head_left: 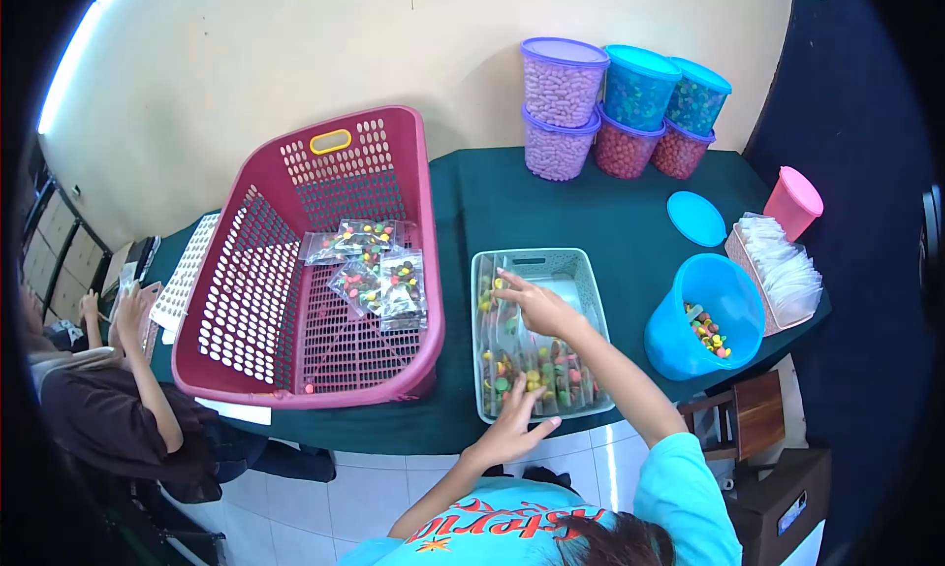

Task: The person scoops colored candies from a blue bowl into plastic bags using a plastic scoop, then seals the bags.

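Observation:
A pale green basket [596, 335] stands on the dark green table, with clear bags of colourful candies [561, 374] lined up upright inside it. My right hand [536, 305] reaches over the basket's left part, fingers apart, its fingertips at the bags near the back. At the front edge of the basket, my left hand [512, 423] rests with its fingers spread against the front bags. To the left is a large maroon basket [428, 271] with several flat candy bags [369, 271] in it. A blue bucket [669, 320] on the right holds loose candies [707, 332].
Stacked tubs [566, 84] stand at the back. A blue lid [696, 219], a pink cup [792, 204] and a basket of empty bags [783, 266] lie at the right. Another person [128, 399] sits at the left beside a sticker sheet [195, 271].

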Motion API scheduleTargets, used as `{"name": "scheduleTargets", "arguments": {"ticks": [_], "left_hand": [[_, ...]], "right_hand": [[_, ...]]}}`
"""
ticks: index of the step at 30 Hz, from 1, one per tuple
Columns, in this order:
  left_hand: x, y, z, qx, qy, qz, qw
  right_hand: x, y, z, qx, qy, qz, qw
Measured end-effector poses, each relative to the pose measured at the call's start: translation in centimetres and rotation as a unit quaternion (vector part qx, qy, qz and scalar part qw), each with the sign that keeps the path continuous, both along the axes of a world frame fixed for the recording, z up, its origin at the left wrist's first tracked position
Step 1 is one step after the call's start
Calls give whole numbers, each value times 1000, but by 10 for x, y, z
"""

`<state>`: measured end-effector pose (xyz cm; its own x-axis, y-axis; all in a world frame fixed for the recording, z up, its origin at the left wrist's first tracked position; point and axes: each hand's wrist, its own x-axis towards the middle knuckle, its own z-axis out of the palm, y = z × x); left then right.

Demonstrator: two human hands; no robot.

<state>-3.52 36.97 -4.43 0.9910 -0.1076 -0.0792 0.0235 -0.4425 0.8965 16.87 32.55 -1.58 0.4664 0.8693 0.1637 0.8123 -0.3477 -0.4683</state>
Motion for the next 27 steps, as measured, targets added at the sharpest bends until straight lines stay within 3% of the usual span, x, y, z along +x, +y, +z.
{"name": "scheduleTargets", "arguments": {"ticks": [2, 4, 9, 12, 15, 17, 21, 27], "left_hand": [[-4, -11, -5, 0, -64, 55, 996], [-8, -25, 4, 36, -59, 95, 993], [-6, -77, 20, -21, -108, 89, 990], [6, -117, 22, -77, -84, -19, 993], [21, -168, 20, -104, -67, -120, 985], [29, -200, 25, -96, -10, -211, 973], [45, -253, 16, -66, 5, -374, 925], [85, -319, -9, -108, -4, -476, 873]], "right_hand": [[-10, -20, -6, 94, -16, 25, 995], [-32, -55, 3, 98, -12, 32, 995], [-99, -173, 0, 183, 134, -27, 973], [-143, -248, -19, 213, 261, -149, 930], [-184, -313, -47, 203, 303, -267, 892], [-204, -344, -53, 222, 372, -346, 832], [-221, -390, -64, 258, 334, -423, 802], [-204, -433, -73, 293, 308, -477, 769]]}}
